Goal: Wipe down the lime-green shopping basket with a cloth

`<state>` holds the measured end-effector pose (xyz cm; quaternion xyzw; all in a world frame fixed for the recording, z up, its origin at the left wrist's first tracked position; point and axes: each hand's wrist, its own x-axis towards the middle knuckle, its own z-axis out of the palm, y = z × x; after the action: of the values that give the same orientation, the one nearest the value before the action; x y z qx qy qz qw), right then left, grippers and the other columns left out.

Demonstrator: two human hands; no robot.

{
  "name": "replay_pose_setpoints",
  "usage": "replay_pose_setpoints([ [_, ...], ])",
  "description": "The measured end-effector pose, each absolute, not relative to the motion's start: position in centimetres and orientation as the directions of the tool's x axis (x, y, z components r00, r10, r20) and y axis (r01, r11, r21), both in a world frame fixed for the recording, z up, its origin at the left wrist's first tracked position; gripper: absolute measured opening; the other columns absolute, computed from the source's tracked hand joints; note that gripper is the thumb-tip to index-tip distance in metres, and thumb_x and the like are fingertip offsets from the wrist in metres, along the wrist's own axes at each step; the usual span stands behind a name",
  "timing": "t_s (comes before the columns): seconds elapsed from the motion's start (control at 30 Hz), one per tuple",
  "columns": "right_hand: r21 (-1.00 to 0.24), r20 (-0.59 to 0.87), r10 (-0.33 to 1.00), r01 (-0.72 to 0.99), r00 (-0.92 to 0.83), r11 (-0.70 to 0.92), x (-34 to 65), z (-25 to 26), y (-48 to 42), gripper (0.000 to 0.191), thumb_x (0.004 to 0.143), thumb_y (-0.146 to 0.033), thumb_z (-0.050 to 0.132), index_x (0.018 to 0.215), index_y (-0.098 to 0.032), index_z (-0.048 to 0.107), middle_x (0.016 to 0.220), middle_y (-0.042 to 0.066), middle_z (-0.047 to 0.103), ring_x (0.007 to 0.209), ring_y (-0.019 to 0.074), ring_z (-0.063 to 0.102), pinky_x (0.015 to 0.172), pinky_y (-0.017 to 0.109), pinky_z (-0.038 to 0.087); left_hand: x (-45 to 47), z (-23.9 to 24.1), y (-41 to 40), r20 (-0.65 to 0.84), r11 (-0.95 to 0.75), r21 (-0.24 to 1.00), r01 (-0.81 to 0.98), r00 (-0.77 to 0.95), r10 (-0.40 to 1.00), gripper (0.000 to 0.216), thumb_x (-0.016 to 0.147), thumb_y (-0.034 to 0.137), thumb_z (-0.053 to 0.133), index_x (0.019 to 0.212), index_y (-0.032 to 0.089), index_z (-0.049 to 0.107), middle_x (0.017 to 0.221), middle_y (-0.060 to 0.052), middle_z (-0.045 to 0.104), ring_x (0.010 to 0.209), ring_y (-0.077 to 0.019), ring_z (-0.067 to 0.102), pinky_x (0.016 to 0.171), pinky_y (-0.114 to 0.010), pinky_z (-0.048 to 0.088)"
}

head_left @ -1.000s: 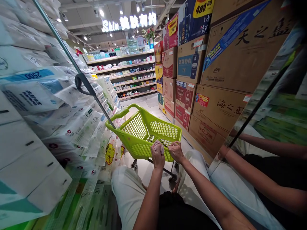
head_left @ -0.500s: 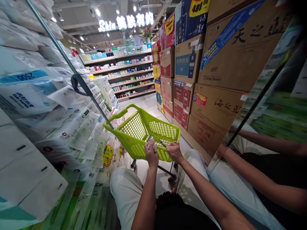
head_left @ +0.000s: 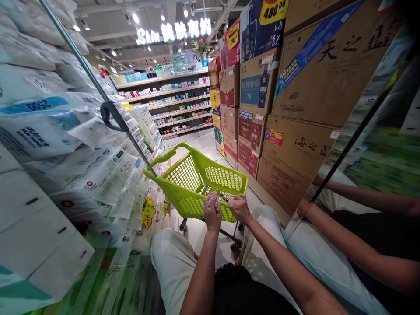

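A lime-green shopping cart (head_left: pixel 183 204) with a perforated plastic basket stands in front of my knees, its basket bare inside. My left hand (head_left: pixel 212 215) is closed around a crumpled pale pink cloth (head_left: pixel 215 200) at the basket's near rim. Whether the cloth touches the rim is hard to make out. Just to the right, my right hand (head_left: pixel 239 208) has its fingers wrapped over the same rim near the corner. A grey pole with a dark hook (head_left: pixel 113 117) rises from the cart's left side.
Stacked tissue packs (head_left: pixel 108 179) crowd the left. Brown cartons (head_left: pixel 295 135) form a wall on the right, beside a mirror panel (head_left: pixel 367 144) reflecting my arms. Shelves of small boxed goods (head_left: pixel 183 98) stand across the tiled floor (head_left: pixel 197 139) ahead.
My left hand has shifted slightly right along the rim, closer to my right hand, with the cloth still in it. My right hand keeps its grip on the rim.
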<state>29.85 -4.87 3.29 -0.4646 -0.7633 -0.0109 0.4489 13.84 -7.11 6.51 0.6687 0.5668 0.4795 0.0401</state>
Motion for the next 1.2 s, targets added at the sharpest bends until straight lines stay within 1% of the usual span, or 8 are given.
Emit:
replay_pose_setpoints([
  [0.2, -0.402, 0.685, 0.708, 0.723, -0.170, 0.562, 29.4, 3.1, -4.9, 0.050, 0.103, -0.026, 0.035, 0.056, -0.021, 0.049, 0.056, -0.002, 0.052, 0.072, 0.0158, 0.053, 0.097, 0.036, 0.030, 11.9, 8.6, -6.4, 0.518, -0.186, 0.613, 0.767, -0.213, 0.829, 0.037, 0.089, 0.010, 0.051, 0.119, 0.025, 0.066, 0.135, -0.010, 0.061, 0.129, -0.0249, 0.057, 0.112, -0.042, 0.046],
  [0.43, -0.376, 0.708, 0.688, 0.738, -0.162, 0.561, 29.1, 3.2, -4.9, 0.048, 0.102, -0.024, 0.038, 0.056, -0.021, 0.050, 0.056, -0.001, 0.054, 0.073, 0.0158, 0.054, 0.096, 0.035, 0.029, 12.6, 7.5, -7.1, 0.554, -0.320, 0.614, 0.721, -0.105, 0.826, 0.034, 0.091, 0.012, 0.051, 0.118, 0.025, 0.067, 0.134, -0.011, 0.061, 0.130, -0.0241, 0.057, 0.112, -0.042, 0.047],
  [0.57, -0.370, 0.713, 0.681, 0.735, -0.168, 0.568, 29.4, 3.2, -4.8, 0.048, 0.103, -0.025, 0.037, 0.057, -0.021, 0.049, 0.056, -0.002, 0.053, 0.072, 0.0151, 0.054, 0.095, 0.035, 0.030, 11.6, 7.9, -6.5, 0.526, -0.310, 0.610, 0.729, -0.081, 0.846, 0.039, 0.089, 0.008, 0.050, 0.119, 0.027, 0.066, 0.134, -0.009, 0.062, 0.129, -0.0240, 0.058, 0.110, -0.041, 0.048],
  [0.7, -0.374, 0.724, 0.672, 0.729, -0.158, 0.574, 29.3, 2.9, -4.6, 0.048, 0.103, -0.026, 0.037, 0.057, -0.021, 0.048, 0.056, -0.002, 0.052, 0.071, 0.0151, 0.052, 0.096, 0.035, 0.030, 9.6, 8.8, -5.1, 0.498, -0.236, 0.636, 0.735, -0.157, 0.853, 0.046, 0.083, 0.004, 0.051, 0.119, 0.028, 0.066, 0.138, -0.008, 0.061, 0.129, -0.0243, 0.058, 0.107, -0.040, 0.049],
  [0.83, -0.372, 0.728, 0.669, 0.731, -0.153, 0.572, 29.0, 2.7, -4.5, 0.048, 0.103, -0.026, 0.038, 0.056, -0.021, 0.048, 0.056, -0.003, 0.052, 0.070, 0.0149, 0.052, 0.096, 0.035, 0.030, 9.4, 9.0, -4.4, 0.492, -0.190, 0.669, 0.718, -0.237, 0.838, 0.043, 0.083, 0.005, 0.051, 0.117, 0.026, 0.066, 0.135, -0.008, 0.061, 0.127, -0.0244, 0.059, 0.110, -0.042, 0.047],
  [1.03, -0.393, 0.683, 0.712, 0.741, -0.161, 0.545, 29.7, 3.0, -4.6, 0.048, 0.103, -0.029, 0.036, 0.058, -0.021, 0.051, 0.060, -0.001, 0.056, 0.075, 0.0160, 0.054, 0.098, 0.035, 0.030, 12.2, 8.0, -6.5, 0.530, -0.356, 0.622, 0.698, -0.041, 0.847, 0.042, 0.086, 0.005, 0.051, 0.119, 0.026, 0.066, 0.134, -0.008, 0.062, 0.131, -0.0214, 0.057, 0.112, -0.039, 0.046],
  [1.1, -0.416, 0.663, 0.733, 0.738, -0.154, 0.532, 30.1, 3.1, -4.6, 0.049, 0.103, -0.031, 0.035, 0.058, -0.022, 0.050, 0.060, -0.001, 0.056, 0.075, 0.0167, 0.054, 0.098, 0.036, 0.031, 12.5, 8.5, -6.9, 0.504, -0.349, 0.607, 0.714, -0.006, 0.864, 0.039, 0.090, 0.009, 0.051, 0.121, 0.028, 0.066, 0.136, -0.007, 0.062, 0.130, -0.0209, 0.057, 0.111, -0.037, 0.047],
  [1.2, -0.448, 0.641, 0.753, 0.723, -0.150, 0.526, 30.7, 3.3, -4.5, 0.049, 0.102, -0.032, 0.035, 0.057, -0.022, 0.051, 0.061, 0.000, 0.057, 0.076, 0.0173, 0.054, 0.099, 0.037, 0.031, 12.4, 10.0, -6.3, 0.410, -0.267, 0.613, 0.743, -0.011, 0.912, 0.034, 0.094, 0.017, 0.054, 0.123, 0.029, 0.066, 0.135, -0.006, 0.064, 0.122, -0.0208, 0.062, 0.104, -0.034, 0.049],
])
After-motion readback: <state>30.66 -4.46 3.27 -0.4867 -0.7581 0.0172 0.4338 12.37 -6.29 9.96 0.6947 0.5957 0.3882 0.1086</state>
